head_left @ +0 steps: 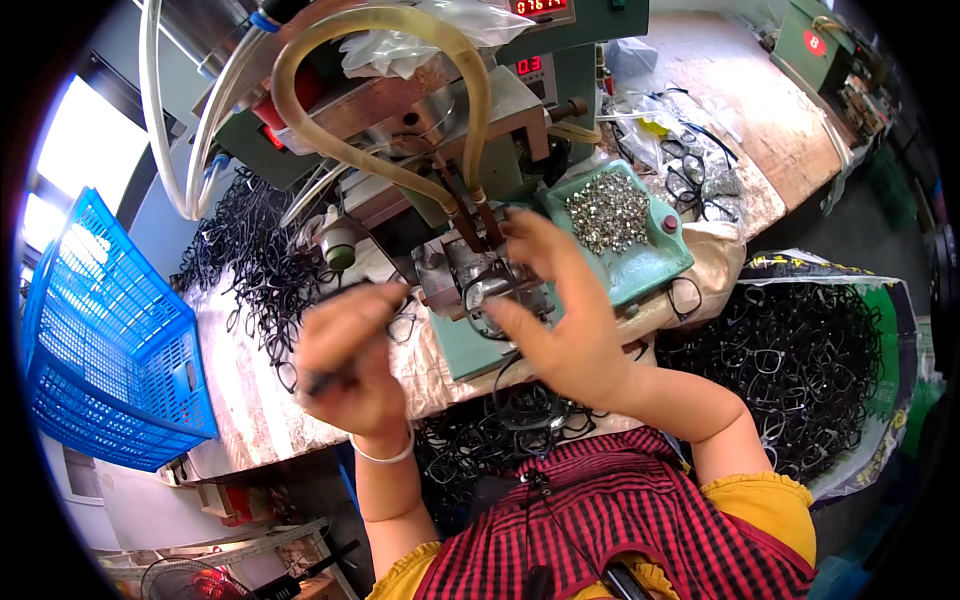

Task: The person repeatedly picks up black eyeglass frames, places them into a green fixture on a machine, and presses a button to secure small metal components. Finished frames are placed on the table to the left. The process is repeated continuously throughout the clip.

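At the press jig point(470, 280), your right hand point(560, 320) fingers a black frame point(490, 295) open-handed, your left hand point(350, 365) grips another; heaps remain beside it.

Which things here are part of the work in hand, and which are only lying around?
In use:
- left hand gripping a black eyeglass frame
- right hand at the machine clamp
- green tray of small metal parts

Lying about:
- blue basket
- sack of black frames
- frame pile
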Available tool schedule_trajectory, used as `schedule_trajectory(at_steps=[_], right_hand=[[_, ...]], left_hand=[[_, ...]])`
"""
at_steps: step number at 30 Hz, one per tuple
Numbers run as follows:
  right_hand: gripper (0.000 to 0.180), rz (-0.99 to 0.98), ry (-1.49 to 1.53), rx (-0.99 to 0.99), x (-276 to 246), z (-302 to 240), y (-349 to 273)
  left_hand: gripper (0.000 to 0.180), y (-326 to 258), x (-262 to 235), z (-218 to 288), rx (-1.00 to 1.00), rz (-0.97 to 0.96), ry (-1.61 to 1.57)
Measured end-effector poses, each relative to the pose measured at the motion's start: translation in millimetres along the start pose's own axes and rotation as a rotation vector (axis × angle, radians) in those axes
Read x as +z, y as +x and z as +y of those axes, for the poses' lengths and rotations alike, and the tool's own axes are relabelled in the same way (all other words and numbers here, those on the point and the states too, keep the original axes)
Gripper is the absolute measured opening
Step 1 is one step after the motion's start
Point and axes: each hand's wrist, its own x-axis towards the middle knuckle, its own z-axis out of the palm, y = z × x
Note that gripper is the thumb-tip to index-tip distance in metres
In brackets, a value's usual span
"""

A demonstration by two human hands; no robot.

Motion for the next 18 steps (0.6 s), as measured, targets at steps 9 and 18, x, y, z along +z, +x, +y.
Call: schedule_trajectory(at_steps=[9,18], right_hand=[[0.034,0.426,-0.418,0.047,-101.7,113.2,28.2],[0.007,0.012,-0.956,0.055,-119.1,101.9,-11.2]], left_hand=[[0.022,-38.8,32.4,-9.5,0.247,-0.438,0.144],[0.020,-39.6,29.1,-5.2,0.187,-0.459,0.157]])
